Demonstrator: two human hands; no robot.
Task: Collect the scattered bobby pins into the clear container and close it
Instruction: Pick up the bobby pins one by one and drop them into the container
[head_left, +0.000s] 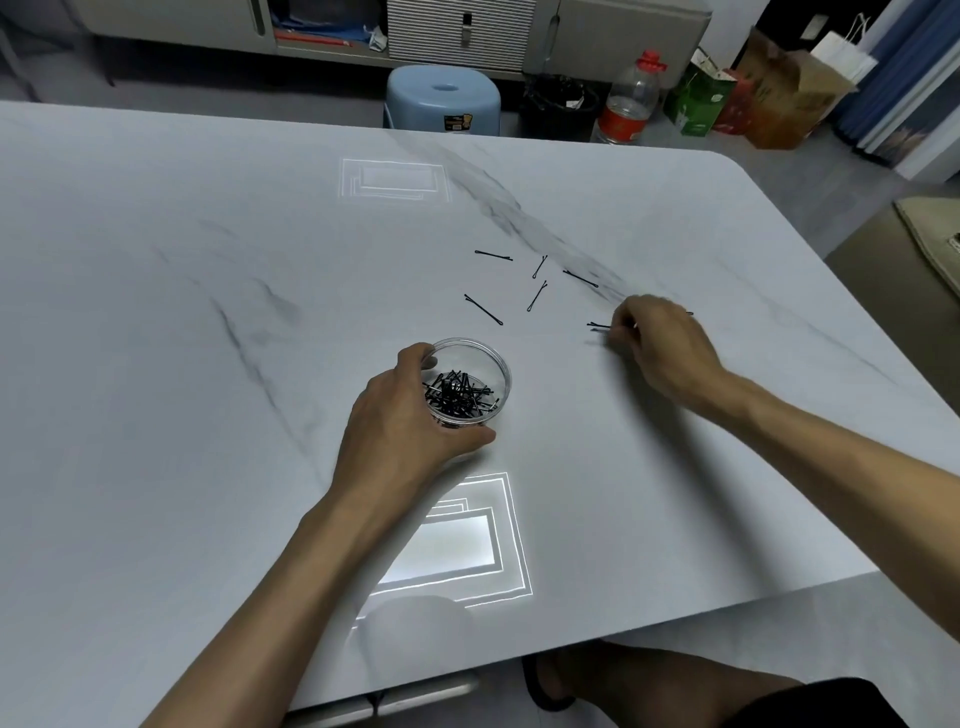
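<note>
A round clear container (493, 364) stands open on the white marble table (208, 312), holding a heap of black bobby pins (460, 395). My left hand (405, 415) wraps around its left and near side. To the right, my right hand (657, 340) rests fingers-down on the table, pinching a bobby pin (597, 326) whose end sticks out to the left. Several loose pins lie beyond: one at the far left (493, 255), a long one (483, 309), two short ones (536, 296) (540, 265), and one at the right (581, 278). No lid is in view.
A blue plastic stool (441, 96), a black bin (558, 106) and a clear bottle with a red cap (631, 101) stand on the floor past the table's far edge. Bags (753, 88) sit at the far right. My knee (675, 680) shows under the near edge.
</note>
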